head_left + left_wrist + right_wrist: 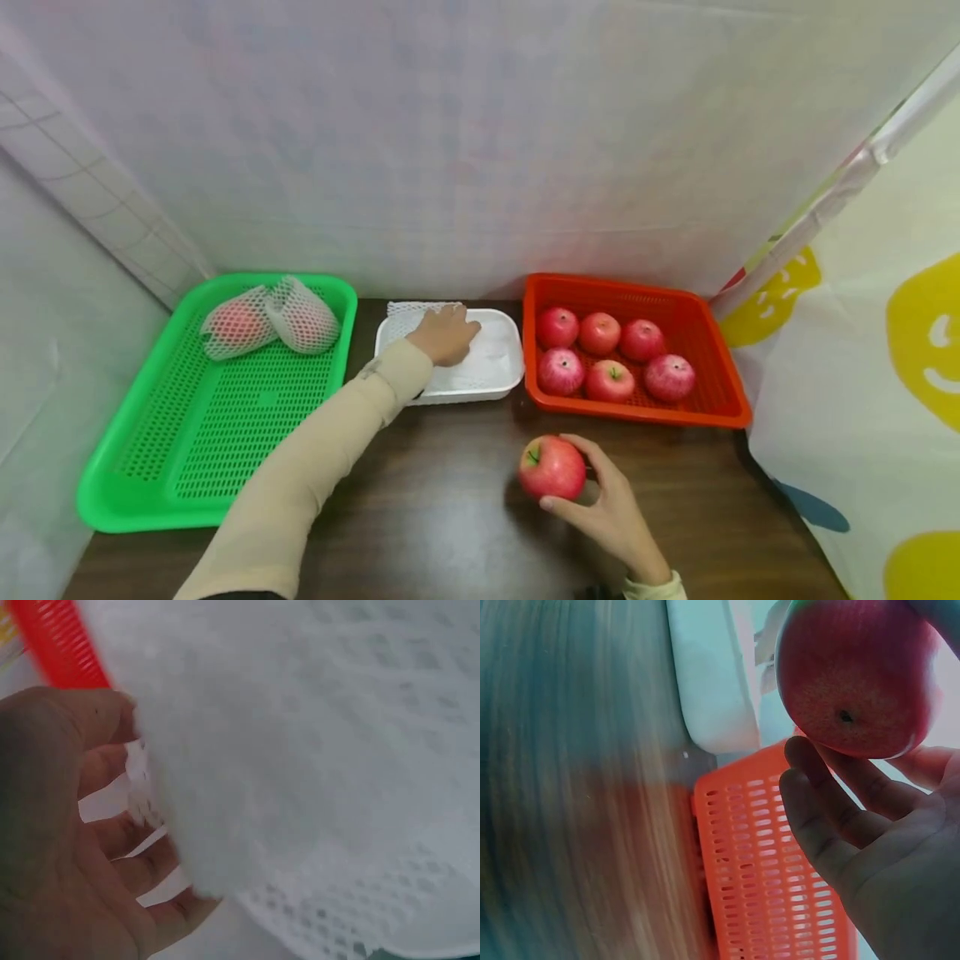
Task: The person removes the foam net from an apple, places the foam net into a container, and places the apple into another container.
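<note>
Centrally, the right hand (615,512) grasped a round, glossy red apple (552,468) over the dark, wood-grained surface (450,508); the head view showed its stem, the right wrist view its pitted base. The left hand (446,335) was at a smooth white tray (483,379); only the left wrist view revealed its fingers beside foam netting (352,892), their grip indeterminable.

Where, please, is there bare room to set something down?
Free: the table before the white tray, between the left sleeve and the held apple; the near half of the green basket; the right end of the red basket. Crowded: the tray, under the left hand; the green basket's far end, with two netted fruits; the red basket's left, with six apples.
</note>
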`<state>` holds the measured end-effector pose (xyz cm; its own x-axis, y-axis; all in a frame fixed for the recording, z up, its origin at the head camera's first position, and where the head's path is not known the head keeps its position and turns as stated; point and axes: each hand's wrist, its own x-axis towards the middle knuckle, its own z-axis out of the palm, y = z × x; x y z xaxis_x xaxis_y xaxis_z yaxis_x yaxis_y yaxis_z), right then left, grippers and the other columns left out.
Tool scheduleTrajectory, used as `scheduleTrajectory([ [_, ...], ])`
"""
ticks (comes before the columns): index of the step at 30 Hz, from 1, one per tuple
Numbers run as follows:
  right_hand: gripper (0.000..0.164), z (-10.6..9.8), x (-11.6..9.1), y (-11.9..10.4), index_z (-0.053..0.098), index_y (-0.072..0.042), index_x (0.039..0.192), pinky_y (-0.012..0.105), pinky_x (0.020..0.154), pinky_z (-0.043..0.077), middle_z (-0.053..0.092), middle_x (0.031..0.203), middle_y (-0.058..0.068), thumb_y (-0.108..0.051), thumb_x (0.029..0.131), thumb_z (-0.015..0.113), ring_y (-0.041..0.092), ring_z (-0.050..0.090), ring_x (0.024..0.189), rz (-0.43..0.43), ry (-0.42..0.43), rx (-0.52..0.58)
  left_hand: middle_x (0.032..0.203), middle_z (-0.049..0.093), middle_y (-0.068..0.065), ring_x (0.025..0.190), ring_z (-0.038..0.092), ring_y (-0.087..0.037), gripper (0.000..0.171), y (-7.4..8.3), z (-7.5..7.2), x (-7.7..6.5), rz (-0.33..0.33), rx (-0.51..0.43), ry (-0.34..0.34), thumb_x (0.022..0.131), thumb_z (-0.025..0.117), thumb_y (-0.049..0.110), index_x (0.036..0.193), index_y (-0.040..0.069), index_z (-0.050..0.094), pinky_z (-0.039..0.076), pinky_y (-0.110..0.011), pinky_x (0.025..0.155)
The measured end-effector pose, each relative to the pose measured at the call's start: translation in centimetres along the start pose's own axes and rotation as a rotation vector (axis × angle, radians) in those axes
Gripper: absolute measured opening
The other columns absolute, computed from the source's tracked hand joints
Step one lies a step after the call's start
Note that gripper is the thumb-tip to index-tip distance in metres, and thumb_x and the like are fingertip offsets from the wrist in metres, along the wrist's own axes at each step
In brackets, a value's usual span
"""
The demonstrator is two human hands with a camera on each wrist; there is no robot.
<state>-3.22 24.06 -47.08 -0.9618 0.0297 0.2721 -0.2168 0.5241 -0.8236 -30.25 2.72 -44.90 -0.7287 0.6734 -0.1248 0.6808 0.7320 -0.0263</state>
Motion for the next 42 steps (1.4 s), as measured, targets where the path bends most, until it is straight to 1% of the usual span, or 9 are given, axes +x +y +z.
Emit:
scheduleTrajectory([
  [2, 0.073, -0.2, 0.1, -0.1, 0.059, -0.001, 0.131, 0.025, 0.089, 0.048, 0.065, 0.122, 0.003, -0.007, 0.066, 0.093, 0.015, 0.060, 0.107, -0.011, 0.003, -0.006, 0.137, 0.048, -0.023, 0.126, 0.046, -0.042, 0.045, -0.1, -1.2, -1.4, -0.023, -0.071, 0.051, 0.098, 0.056, 0.022, 0.142, 0.011, 0.052, 0.043, -0.061, 0.096],
  [6, 0.073, -0.7, 0.3, -0.4, 0.058, 0.000, 0.131, 0.021, 0.089, 0.046, 0.065, 0.122, 0.004, -0.006, 0.066, 0.093, 0.014, 0.059, 0.107, -0.018, 0.012, -0.022, 0.135, 0.051, -0.020, 0.123, 0.049, -0.040, 0.055, 0.0, -2.9, -4.8, -0.042, -0.151, 0.251, 0.096, 0.064, 0.028, 0.146, 0.011, 0.048, 0.047, -0.057, 0.092],
  [10, 0.073, -0.9, 0.3, -0.9, 0.058, -0.001, 0.131, 0.022, 0.089, 0.047, 0.065, 0.122, 0.003, -0.007, 0.066, 0.093, 0.014, 0.059, 0.107, -0.019, 0.011, -0.030, 0.129, 0.057, -0.019, 0.117, 0.054, -0.040, 0.049, 1.1, -3.2, -9.8, -0.024, -0.171, 0.462, 0.094, 0.068, 0.027, 0.138, 0.008, 0.057, 0.050, -0.054, 0.088],
  [13, 0.074, -0.8, 0.2, -0.8, 0.058, -0.002, 0.131, 0.022, 0.089, 0.047, 0.065, 0.122, 0.002, -0.008, 0.066, 0.093, 0.014, 0.059, 0.107, -0.025, 0.013, -0.032, 0.120, 0.062, -0.017, 0.108, 0.059, -0.038, 0.042, 2.6, -1.8, -14.0, 0.010, -0.193, 0.576, 0.091, 0.072, 0.025, 0.127, 0.006, 0.063, 0.052, -0.051, 0.085],
  [16, 0.077, -0.6, 0.0, 0.1, 0.058, -0.004, 0.132, 0.021, 0.088, 0.047, 0.065, 0.122, 0.001, -0.008, 0.065, 0.094, 0.014, 0.059, 0.107, -0.026, 0.017, -0.037, 0.115, 0.064, -0.013, 0.103, 0.061, -0.034, 0.042, 4.2, 0.6, -18.1, 0.020, -0.246, 0.631, 0.087, 0.077, 0.024, 0.124, 0.006, 0.066, 0.053, -0.047, 0.085],
  [22, 0.080, -0.3, 0.0, 1.4, 0.058, -0.007, 0.134, 0.018, 0.088, 0.045, 0.064, 0.122, 0.000, -0.007, 0.063, 0.095, 0.012, 0.059, 0.106, -0.052, 0.022, -0.053, 0.114, 0.065, -0.006, 0.106, 0.061, -0.025, 0.045, 6.7, 5.1, -24.2, -0.089, -0.342, 0.605, 0.080, 0.083, 0.023, 0.122, 0.011, 0.069, 0.052, -0.043, 0.088],
  [27, 0.078, -0.8, 0.6, -0.2, 0.058, -0.001, 0.132, 0.015, 0.087, 0.043, 0.066, 0.119, 0.007, -0.002, 0.062, 0.094, 0.012, 0.059, 0.103, -0.099, 0.031, -0.055, 0.115, 0.064, -0.004, 0.108, 0.060, -0.023, 0.048, 7.1, 6.0, -26.1, -0.167, -0.357, 0.560, 0.081, 0.083, 0.025, 0.125, 0.012, 0.068, 0.052, -0.042, 0.089],
  [34, 0.085, -4.4, 2.5, 2.1, 0.056, -0.014, 0.138, 0.013, 0.087, 0.041, 0.062, 0.126, 0.002, -0.016, 0.064, 0.096, 0.012, 0.058, 0.105, -0.145, 0.030, -0.193, 0.115, 0.064, -0.005, 0.107, 0.061, -0.022, 0.050, 6.4, 5.8, -26.6, -0.192, -0.339, 0.563, 0.081, 0.083, 0.024, 0.125, 0.012, 0.066, 0.053, -0.041, 0.088],
  [42, 0.082, -13.8, 10.8, 2.9, 0.050, 0.005, 0.132, 0.059, 0.080, 0.049, 0.060, 0.115, 0.024, -0.034, 0.072, 0.091, 0.040, 0.058, 0.098, -0.159, -0.073, -0.569, 0.115, 0.065, -0.002, 0.107, 0.061, -0.021, 0.050, 6.2, 5.8, -26.9, -0.180, -0.376, 0.543, 0.083, 0.082, 0.024, 0.127, 0.011, 0.065, 0.053, -0.040, 0.088],
])
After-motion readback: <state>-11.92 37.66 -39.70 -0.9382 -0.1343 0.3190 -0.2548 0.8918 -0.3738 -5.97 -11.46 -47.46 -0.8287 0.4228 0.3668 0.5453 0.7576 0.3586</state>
